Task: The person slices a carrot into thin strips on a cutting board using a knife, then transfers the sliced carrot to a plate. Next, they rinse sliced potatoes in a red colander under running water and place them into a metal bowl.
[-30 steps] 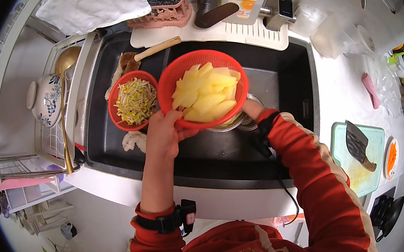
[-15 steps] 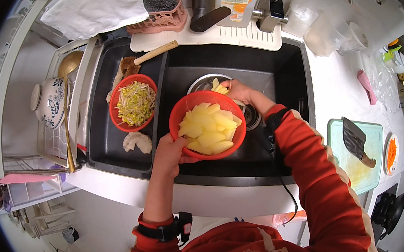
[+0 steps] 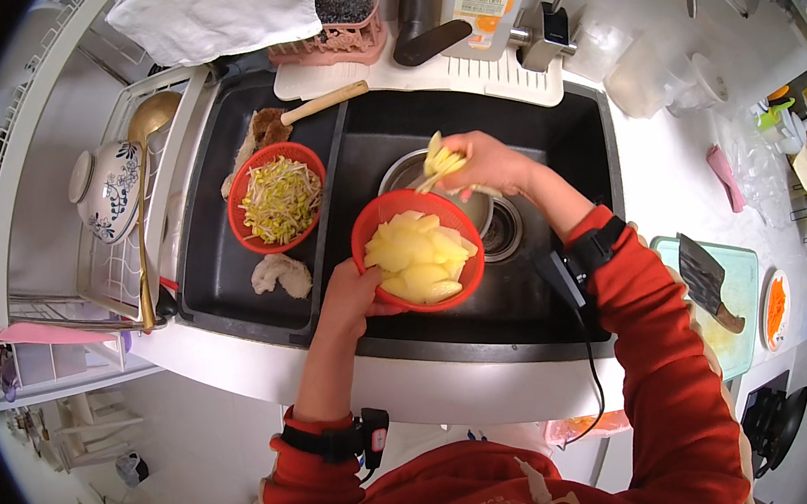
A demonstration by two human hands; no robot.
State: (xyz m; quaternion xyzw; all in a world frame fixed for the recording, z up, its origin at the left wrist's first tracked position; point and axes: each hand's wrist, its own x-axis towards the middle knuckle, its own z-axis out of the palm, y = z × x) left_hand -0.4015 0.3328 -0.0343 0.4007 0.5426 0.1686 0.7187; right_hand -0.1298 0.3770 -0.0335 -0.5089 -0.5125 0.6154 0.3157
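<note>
- Potato slices (image 3: 421, 255), pale yellow and flat, lie heaped in a red colander (image 3: 472, 279) above the near part of the sink's larger basin (image 3: 558, 319); a smaller bunch is up in the right hand (image 3: 494, 165).
- At the colander's eight o'clock, the left hand (image 3: 351, 299) grips its rim, thumb on the upper edge and fingers underneath, presumably so that one hand can bear the weight and leave the other free.
- Between one and two o'clock from the colander, the right hand grasps that bunch between thumb and fingertips, the slices poking out toward ten o'clock; such a loose bundle probably suits a light pinch.
- Right behind the colander, toward twelve o'clock, a metal bowl (image 3: 396, 174) sits in the basin, partly covered from view; what it contains I cannot tell. Bunch, bowl and colander are near one another, which likely keeps drips inside the basin.
- At three o'clock lies the drain (image 3: 502, 235), handy for any runoff.
- Toward ten o'clock, bean sprouts (image 3: 279, 202) fill a second red basket (image 3: 313, 167) in the smaller basin, apart from the slices, perhaps to avoid mixing.
- Between three and four o'clock, a cleaver (image 3: 701, 273) rests on a green cutting board (image 3: 742, 286) on the counter, well apart from both hands.
</note>
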